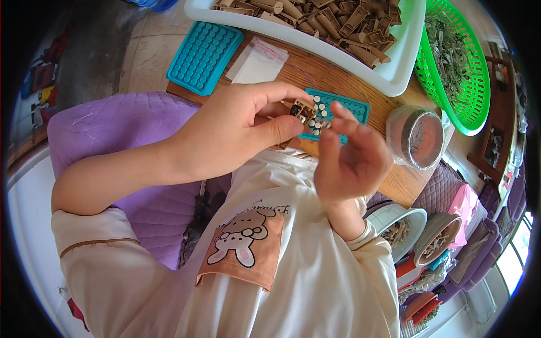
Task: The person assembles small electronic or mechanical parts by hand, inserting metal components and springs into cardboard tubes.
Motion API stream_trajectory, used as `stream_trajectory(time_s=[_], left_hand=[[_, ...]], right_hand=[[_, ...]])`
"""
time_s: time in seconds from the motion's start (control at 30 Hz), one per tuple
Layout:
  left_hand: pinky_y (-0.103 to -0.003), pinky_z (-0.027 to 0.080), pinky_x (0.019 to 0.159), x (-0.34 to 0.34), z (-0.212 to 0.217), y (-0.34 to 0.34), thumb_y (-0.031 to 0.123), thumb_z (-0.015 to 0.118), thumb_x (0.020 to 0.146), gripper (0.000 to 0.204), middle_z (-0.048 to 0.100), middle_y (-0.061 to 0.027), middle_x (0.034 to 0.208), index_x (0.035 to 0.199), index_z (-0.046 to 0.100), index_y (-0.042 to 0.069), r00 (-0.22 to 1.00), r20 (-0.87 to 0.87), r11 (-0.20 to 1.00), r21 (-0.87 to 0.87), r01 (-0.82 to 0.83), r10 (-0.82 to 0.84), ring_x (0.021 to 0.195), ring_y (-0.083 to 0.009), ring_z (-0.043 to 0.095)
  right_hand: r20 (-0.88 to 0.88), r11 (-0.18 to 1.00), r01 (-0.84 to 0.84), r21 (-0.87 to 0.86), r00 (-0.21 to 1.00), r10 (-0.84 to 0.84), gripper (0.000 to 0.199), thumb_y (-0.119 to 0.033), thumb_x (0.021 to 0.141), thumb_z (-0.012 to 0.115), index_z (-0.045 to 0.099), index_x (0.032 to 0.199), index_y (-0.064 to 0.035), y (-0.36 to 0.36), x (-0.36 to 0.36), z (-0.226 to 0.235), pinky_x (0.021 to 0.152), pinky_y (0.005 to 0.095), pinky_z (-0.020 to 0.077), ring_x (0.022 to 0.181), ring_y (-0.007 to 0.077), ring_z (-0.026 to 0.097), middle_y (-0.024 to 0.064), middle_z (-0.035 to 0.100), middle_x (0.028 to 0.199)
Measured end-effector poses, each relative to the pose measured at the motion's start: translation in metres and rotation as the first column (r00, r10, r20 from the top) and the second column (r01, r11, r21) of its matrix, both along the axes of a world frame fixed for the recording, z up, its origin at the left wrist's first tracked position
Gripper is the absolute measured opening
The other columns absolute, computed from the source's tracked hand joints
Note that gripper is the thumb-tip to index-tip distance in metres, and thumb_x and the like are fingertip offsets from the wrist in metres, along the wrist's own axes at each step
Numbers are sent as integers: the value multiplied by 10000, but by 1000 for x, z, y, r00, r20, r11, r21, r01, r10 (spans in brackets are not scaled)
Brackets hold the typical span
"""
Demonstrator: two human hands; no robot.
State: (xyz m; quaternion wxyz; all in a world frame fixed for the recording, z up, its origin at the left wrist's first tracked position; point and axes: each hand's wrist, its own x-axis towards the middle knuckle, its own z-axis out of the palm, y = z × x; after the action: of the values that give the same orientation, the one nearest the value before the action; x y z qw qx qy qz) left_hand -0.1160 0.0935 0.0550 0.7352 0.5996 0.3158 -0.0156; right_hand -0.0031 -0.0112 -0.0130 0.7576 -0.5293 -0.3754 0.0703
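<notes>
My left hand [242, 121] is closed round a small brown plastic casing [303, 111], whose open end shows dark and shiny parts inside. The rest of that casing is hidden by my fingers and palm. My right hand [355, 158] is raised just right of it, fingers curled and slightly blurred, thumb and fingertips apart. I make out nothing held between them. Partly behind my right fingers, a teal tray [356, 107] with round pockets lies on the wooden table. Several small white and silvery discs [318, 107] are scattered in it.
A large white bin [389, 81] of brown plastic casings [338, 25] stands at the table's far side. A second teal tray [205, 56] and clear plastic bags [259, 61] lie far left. At right are a plastic-wrapped round container [414, 138] and a green basket [482, 84]; purple padded seat [124, 129] left.
</notes>
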Motion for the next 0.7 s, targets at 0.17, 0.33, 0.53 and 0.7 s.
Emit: stream_trajectory(time_s=[0.17,0.33,0.53,0.7], left_hand=[[-189,418,619,-2,0,-4,79,480,846,323,560,-39,852,1148,417,-18,1000,-3,999,30,11,-11,703,-73,507],[-201,428,622,-4,-5,0,86,461,854,311,566,-51,849,1143,417,-21,999,-37,999,-38,6,-8,717,-77,521],[-224,452,647,-2,-3,7,117,450,851,271,577,-86,855,1091,447,-9,1000,-17,995,-99,2,-4,751,-103,562],[-233,463,652,0,2,9,118,452,845,250,577,-94,855,1065,460,1,999,-34,988,-154,-28,23,742,-113,573]], right_hand=[[248,993,-81,-81,964,99,226,132,635,601,521,828,44,4,-12,-4,661,317,500,787,299,611,125,599,745],[420,989,-90,-117,898,131,250,122,638,598,521,859,32,5,-4,-5,683,307,494,790,289,611,131,606,781],[91,914,19,-406,996,19,235,65,691,583,537,915,13,-8,23,-18,657,272,480,790,221,604,122,608,881],[439,625,174,-761,848,298,177,-11,708,578,554,880,-46,-16,39,-61,605,320,460,715,243,569,100,584,771]])
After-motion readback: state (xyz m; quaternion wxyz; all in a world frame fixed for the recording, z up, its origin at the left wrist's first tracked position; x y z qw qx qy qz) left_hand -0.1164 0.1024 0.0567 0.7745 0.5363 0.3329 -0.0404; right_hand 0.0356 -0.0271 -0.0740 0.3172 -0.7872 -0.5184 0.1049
